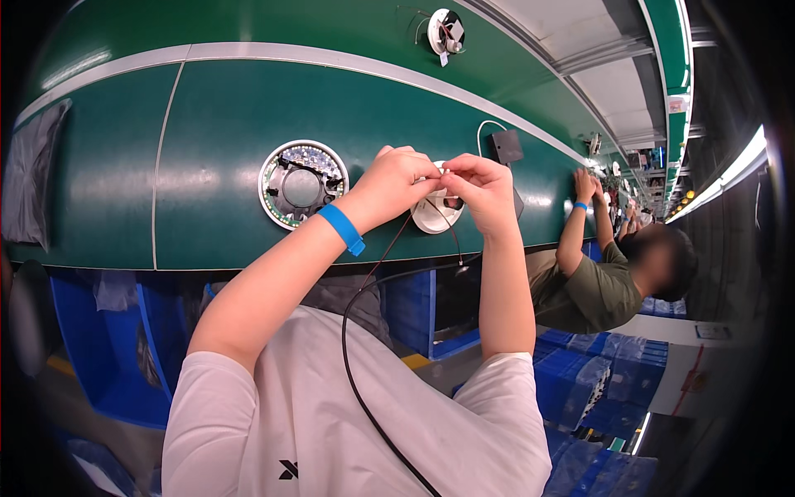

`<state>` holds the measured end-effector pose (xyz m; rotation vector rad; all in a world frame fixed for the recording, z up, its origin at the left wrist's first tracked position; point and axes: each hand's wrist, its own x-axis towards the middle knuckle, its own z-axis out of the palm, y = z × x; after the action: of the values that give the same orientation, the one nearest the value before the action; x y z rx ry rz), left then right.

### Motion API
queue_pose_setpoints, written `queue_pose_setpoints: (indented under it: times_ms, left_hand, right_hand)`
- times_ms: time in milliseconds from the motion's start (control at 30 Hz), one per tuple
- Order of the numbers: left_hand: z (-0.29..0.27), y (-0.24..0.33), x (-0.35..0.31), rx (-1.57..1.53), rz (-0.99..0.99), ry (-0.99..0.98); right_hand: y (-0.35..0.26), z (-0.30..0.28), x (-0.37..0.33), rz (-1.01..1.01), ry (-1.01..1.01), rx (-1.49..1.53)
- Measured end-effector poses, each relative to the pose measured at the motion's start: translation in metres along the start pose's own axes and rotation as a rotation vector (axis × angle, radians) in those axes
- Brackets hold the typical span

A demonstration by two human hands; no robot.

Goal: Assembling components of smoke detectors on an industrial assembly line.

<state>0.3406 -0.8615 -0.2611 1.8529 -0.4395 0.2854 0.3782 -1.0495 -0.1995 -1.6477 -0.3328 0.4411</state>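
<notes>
A white round housing [432, 219] is seen on the counter [217, 108], near its front edge, under both hands. Being round, it is given no clear long axis; its open face is turned upward, and its far part is covered by fingers. A small pale piece [445, 166] is pinched above it between the thumb and fingertips of the left hand [387, 184] and those of the right hand [484, 192]; its exact shape and direction are hidden by the fingers.

Two thin wires [392, 247] are led from the housing toward the front edge, one slanted leftward, the other rightward and ended by a small connector [461, 269]. A black cable [344, 348] is draped over the white shirt [348, 398].

To the left, well apart from the housing, a ring-shaped lamp unit [339, 162] is laid with its circuit side up. A dark grey box [507, 146], joined to a white cord [482, 126], is placed beyond the right hand. Farther right, a co-worker [592, 286] is seated at the counter.
</notes>
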Motion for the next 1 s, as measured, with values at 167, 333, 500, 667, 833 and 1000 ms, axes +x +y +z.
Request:
queue_pose_setpoints:
  times_ms: [167, 333, 500, 667, 833, 1000]
  left_hand:
    - [-0.005, 0.005, -0.006, 0.061, -0.082, -0.052]
    - [-0.025, 0.039, -0.033, 0.253, 0.028, 0.259]
    - [-0.075, 0.027, -0.111, 0.305, -0.253, 0.678]
    - [-0.095, 0.021, -0.137, 0.418, -0.417, 0.302]
    - [-0.121, -0.001, -0.111, 0.407, -0.315, -0.028]
    - [-0.138, -0.017, -0.081, 0.172, -0.208, -0.415]
  right_hand:
    - [0.012, 0.003, 0.006, -0.206, -0.074, -0.104]
    - [0.014, 0.014, 0.006, -0.188, -0.035, -0.008]
    - [0.009, 0.021, 0.005, 0.138, -0.032, -0.021]
    - [-0.003, 0.041, 0.016, 0.278, -0.069, -0.204]
    - [0.003, 0.055, 0.026, 0.143, -0.137, -0.326]
    - [-0.008, 0.075, 0.045, 0.147, -0.284, -0.671]
